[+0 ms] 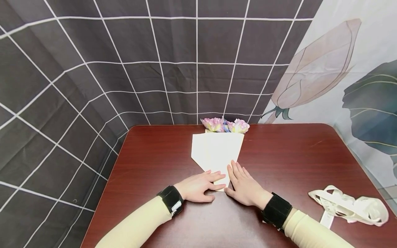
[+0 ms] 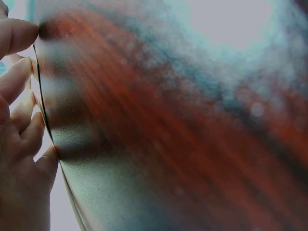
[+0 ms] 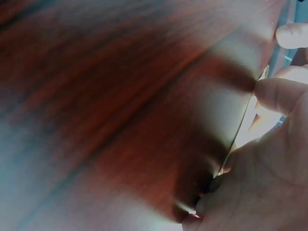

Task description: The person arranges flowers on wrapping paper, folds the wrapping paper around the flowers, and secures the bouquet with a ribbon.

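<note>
A cream paper wrap [image 1: 215,148], folded narrow toward its lower end, lies on the table with pink and yellow artificial flowers [image 1: 238,126] showing past its far edge. My left hand [image 1: 200,186] rests on the lower left of the paper, its fingers spread and reaching over the narrow end. Along the lower right edge, my right hand [image 1: 245,186] lies with fingers extended, touching the paper. In the left wrist view the fingertips [image 2: 24,72] meet the paper's edge at the tabletop. The right wrist view shows fingers [image 3: 281,94] against the paper too. The flowers' stems are hidden.
A loose heap of cream ribbon [image 1: 350,206] lies at the right side of the reddish-brown wooden table [image 1: 149,158]. Behind the table hangs a dark grid-patterned cloth [image 1: 173,75], with a floral-print cloth [image 1: 325,86] at the right.
</note>
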A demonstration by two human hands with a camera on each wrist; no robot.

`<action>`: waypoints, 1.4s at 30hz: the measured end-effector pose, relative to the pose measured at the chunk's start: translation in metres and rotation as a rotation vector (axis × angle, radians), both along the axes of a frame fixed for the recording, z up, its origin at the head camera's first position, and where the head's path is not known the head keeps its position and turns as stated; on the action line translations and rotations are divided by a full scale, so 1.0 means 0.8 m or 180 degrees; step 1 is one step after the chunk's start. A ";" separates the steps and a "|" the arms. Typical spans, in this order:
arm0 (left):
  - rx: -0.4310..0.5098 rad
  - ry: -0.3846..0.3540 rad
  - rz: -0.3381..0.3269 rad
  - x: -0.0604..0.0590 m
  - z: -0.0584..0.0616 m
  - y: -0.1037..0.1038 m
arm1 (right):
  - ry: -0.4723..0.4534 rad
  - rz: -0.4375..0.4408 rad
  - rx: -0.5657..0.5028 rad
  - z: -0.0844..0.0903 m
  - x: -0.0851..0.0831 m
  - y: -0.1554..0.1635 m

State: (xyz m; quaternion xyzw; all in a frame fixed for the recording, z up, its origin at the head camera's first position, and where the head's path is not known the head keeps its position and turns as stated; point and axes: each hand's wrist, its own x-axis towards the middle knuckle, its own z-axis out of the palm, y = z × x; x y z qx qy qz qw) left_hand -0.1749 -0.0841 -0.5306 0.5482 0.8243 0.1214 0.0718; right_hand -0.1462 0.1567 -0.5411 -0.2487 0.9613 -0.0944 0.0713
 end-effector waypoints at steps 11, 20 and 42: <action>-0.0037 0.0008 0.0001 0.001 0.003 -0.001 | -0.0168 -0.0064 -0.0074 0.002 -0.002 -0.006; -0.0048 0.0021 0.0010 0.002 0.000 -0.002 | -0.0143 0.0002 -0.0009 -0.001 -0.002 -0.001; -0.0019 -0.0038 0.0025 0.003 0.003 0.002 | -0.0105 -0.0255 0.0020 0.003 -0.037 0.020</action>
